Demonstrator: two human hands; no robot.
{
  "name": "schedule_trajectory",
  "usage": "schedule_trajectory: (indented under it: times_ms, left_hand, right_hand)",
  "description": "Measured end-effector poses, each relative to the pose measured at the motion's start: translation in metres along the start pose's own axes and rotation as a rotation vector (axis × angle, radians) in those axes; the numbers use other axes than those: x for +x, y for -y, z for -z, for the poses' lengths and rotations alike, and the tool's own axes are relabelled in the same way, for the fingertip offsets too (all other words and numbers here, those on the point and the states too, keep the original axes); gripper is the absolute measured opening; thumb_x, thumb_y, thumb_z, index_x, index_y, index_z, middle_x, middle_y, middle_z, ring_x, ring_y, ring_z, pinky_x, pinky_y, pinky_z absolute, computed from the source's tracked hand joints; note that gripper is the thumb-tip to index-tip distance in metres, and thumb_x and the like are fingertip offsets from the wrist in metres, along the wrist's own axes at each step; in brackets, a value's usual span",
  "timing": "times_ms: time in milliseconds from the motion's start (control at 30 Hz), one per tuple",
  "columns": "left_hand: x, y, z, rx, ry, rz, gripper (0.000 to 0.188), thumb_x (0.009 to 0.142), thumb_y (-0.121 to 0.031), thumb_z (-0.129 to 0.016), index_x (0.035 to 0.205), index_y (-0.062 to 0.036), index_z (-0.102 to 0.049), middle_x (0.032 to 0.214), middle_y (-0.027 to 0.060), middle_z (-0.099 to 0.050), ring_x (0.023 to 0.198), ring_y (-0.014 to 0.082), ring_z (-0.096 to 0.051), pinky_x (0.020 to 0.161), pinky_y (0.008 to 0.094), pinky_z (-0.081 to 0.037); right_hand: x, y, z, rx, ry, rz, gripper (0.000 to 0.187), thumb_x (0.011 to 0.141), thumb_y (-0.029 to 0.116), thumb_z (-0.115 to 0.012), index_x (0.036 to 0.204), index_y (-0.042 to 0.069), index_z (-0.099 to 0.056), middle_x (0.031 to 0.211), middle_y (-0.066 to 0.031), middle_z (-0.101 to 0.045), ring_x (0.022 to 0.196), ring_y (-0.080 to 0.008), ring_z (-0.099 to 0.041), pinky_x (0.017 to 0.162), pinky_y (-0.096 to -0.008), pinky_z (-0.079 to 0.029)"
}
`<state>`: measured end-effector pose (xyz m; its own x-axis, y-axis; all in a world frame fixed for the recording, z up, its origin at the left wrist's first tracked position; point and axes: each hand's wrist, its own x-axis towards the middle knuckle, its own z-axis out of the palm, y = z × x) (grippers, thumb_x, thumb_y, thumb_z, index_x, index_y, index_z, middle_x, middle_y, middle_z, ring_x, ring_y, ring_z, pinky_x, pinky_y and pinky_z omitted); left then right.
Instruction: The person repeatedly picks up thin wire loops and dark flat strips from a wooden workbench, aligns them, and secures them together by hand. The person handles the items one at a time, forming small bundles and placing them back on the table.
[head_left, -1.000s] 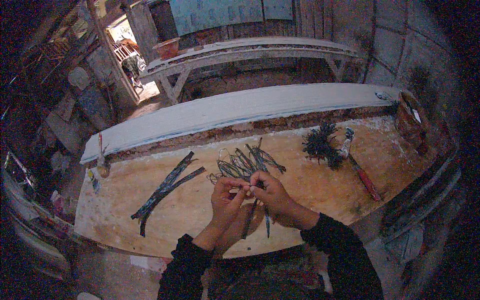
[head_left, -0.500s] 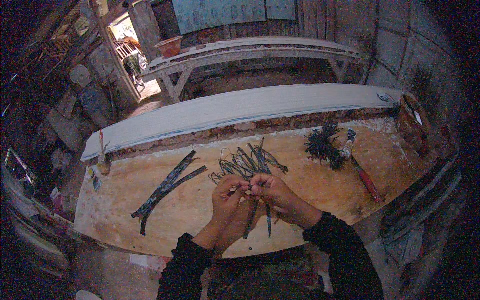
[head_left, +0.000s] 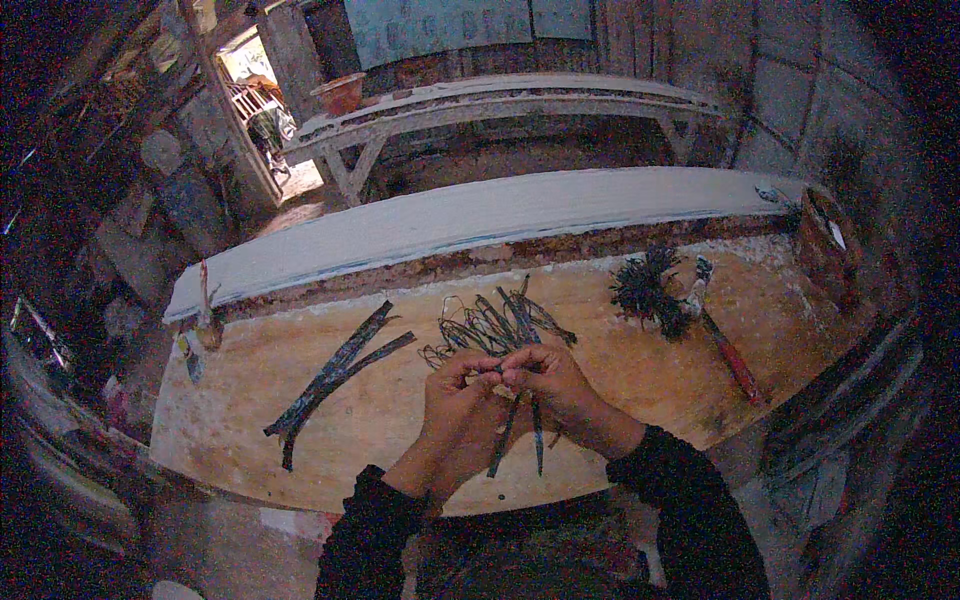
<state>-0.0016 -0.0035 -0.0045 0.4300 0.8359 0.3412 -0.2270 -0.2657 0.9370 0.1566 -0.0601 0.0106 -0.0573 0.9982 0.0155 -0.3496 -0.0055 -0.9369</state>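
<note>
The worktable (head_left: 230, 410) is bordered along its far side by a long white-coated board (head_left: 520, 210). Left of centre, a pair of flat dark strips (head_left: 328, 370) is laid aslant, unmoved since the earlier frame. The left hand (head_left: 455, 398) and the right hand (head_left: 556, 385) are held together near the front, as half a second ago. Just beyond, a tangle of dark strands (head_left: 480, 325) is partly hidden by them. To the right, a red-handled brush (head_left: 724, 344) is set beside a dark tufted bundle (head_left: 647, 288) (both likewise undisturbed). Below the right hand, two narrow strips (head_left: 505, 436) are seen; whether they are gripped cannot be told. Between the nearly meeting fingertips, a thin dark strand (head_left: 500, 368) is pinched by both hands, less exposed than before.
</note>
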Motion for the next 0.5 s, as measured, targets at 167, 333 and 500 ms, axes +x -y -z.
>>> schedule_trajectory:
  times_ms: [167, 333, 500]
  left_hand:
    - [-0.004, -0.033, -0.007, -0.352, 0.012, 0.407, 0.012, 0.082, 0.001, -0.062, 0.093, 0.0001, -0.061, 0.092, 0.0069, -0.060, 0.082, 0.0156, -0.060, 0.072, 0.0266, -0.050]
    - [0.001, -0.010, 0.001, -0.249, 0.095, 0.321, 0.011, 0.083, -0.001, -0.061, 0.093, -0.0004, -0.059, 0.093, 0.0093, -0.062, 0.081, 0.0188, -0.062, 0.072, 0.0314, -0.053]
    - [0.002, -0.018, -0.002, -0.562, 0.117, 0.449, 0.012, 0.083, -0.001, -0.062, 0.094, -0.0002, -0.059, 0.092, 0.0104, -0.064, 0.079, 0.0207, -0.063, 0.071, 0.0338, -0.054]
  right_hand:
    - [-0.002, 0.006, -0.007, -0.054, -0.014, 0.028, 0.012, 0.080, 0.011, -0.069, 0.088, 0.006, -0.061, 0.079, 0.0003, -0.059, 0.070, -0.0087, -0.055, 0.065, -0.0238, -0.047]
    - [-0.001, 0.002, -0.012, -0.076, -0.113, 0.230, 0.012, 0.082, 0.011, -0.067, 0.090, 0.006, -0.060, 0.087, -0.0003, -0.059, 0.078, -0.0086, -0.055, 0.070, -0.0246, -0.047]
    - [-0.008, 0.021, -0.015, -0.126, -0.008, -0.028, 0.010, 0.083, 0.011, -0.065, 0.090, 0.006, -0.060, 0.087, -0.0004, -0.059, 0.082, -0.0093, -0.056, 0.073, -0.0248, -0.047]
